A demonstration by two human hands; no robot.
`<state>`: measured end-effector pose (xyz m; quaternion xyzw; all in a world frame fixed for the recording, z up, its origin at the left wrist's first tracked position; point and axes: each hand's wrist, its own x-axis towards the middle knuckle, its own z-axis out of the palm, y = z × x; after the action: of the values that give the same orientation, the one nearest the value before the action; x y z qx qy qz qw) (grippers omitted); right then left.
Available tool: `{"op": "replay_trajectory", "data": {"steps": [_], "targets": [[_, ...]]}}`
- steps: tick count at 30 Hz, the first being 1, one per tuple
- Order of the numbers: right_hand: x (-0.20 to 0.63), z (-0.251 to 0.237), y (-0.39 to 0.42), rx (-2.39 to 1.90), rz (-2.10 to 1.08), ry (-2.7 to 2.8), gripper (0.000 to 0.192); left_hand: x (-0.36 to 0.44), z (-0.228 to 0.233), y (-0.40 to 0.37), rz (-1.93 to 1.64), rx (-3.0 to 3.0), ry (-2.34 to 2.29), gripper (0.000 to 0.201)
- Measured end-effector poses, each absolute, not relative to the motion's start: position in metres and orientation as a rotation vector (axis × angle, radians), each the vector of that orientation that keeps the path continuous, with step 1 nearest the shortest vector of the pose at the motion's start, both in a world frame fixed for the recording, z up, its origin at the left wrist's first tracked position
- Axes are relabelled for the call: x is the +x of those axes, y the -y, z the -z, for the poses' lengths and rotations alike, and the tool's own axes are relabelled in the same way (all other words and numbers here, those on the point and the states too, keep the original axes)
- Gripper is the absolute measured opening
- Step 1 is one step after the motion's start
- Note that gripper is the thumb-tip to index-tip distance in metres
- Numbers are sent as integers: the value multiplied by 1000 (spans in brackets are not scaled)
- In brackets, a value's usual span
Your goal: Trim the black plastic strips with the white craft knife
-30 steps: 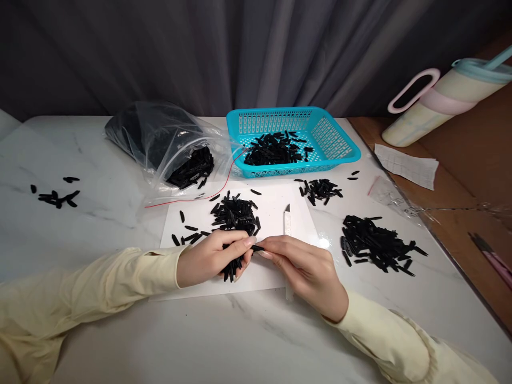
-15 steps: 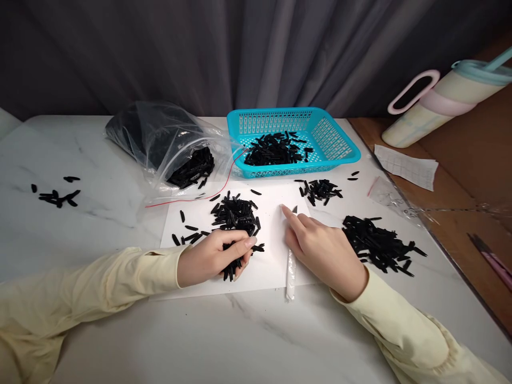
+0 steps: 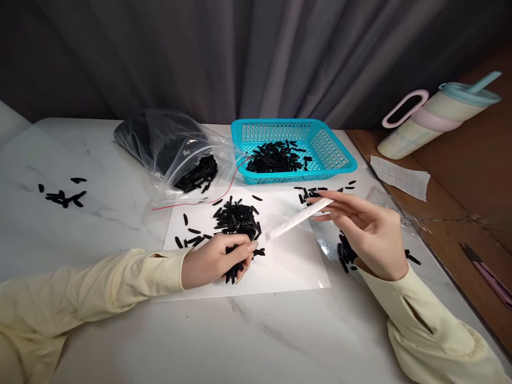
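My left hand [image 3: 216, 260] is closed around a bunch of slender black pieces [image 3: 232, 274], low over a white sheet [image 3: 280, 272]. Just beyond its knuckles lies a pile of similar black pieces [image 3: 237, 216] on the sheet. Raised to the right, my right hand [image 3: 370, 229] grips a thin knife with a white-wrapped handle [image 3: 298, 220] between thumb and fingers. The free end of that handle slants down leftward, towards my left hand without touching it. Its blade is mostly hidden by the fingers.
Behind the sheet stand a clear zip bag [image 3: 160, 141] and a blue basket [image 3: 294, 178], both with black pieces in them. More pieces [image 3: 66, 199] lie at the left; another pile [image 3: 347, 253] is partly behind my right wrist. A tumbler [image 3: 436, 120] and paper [image 3: 400, 176] are at right.
My right hand has lifted off the sheet and moved right, turning the knife so its white handle points left. My left hand keeps its bunch in place. The view has shifted slightly.
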<state>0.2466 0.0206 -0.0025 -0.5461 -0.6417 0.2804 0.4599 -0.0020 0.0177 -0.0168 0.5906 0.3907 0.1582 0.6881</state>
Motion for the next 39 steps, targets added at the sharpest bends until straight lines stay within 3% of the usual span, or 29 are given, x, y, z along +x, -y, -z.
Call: {"op": "replay_trajectory", "data": {"steps": [4,6,10,12,15,22,29,39], "targets": [[247,11,-24,-1537,-275,1591,19,-2,17,-18,-358,1295,-869,38],[243,11,-23,-1592,-248,1640,22,-2,16,-17,-353,1285,-875,38],[235,5,-20,-1564,-776,1830,54,-2,15,-17,-360,1288,-871,38],[231,4,-20,-1539,-1063,1900,58,-1,14,-17,-362,1296,-870,38],[228,7,-21,-1515,-1283,1914,51,-1,15,-17,-369,1304,-868,38],[231,11,-22,-1506,-1365,1856,27,-1,19,-17,-388,1343,-860,38],[237,-1,-23,-1611,-1590,1774,26,0,16,-17,-353,1337,-901,36],[237,3,-21,-1600,-1516,1730,22,-1,19,-17,-396,1390,-847,37]]}}
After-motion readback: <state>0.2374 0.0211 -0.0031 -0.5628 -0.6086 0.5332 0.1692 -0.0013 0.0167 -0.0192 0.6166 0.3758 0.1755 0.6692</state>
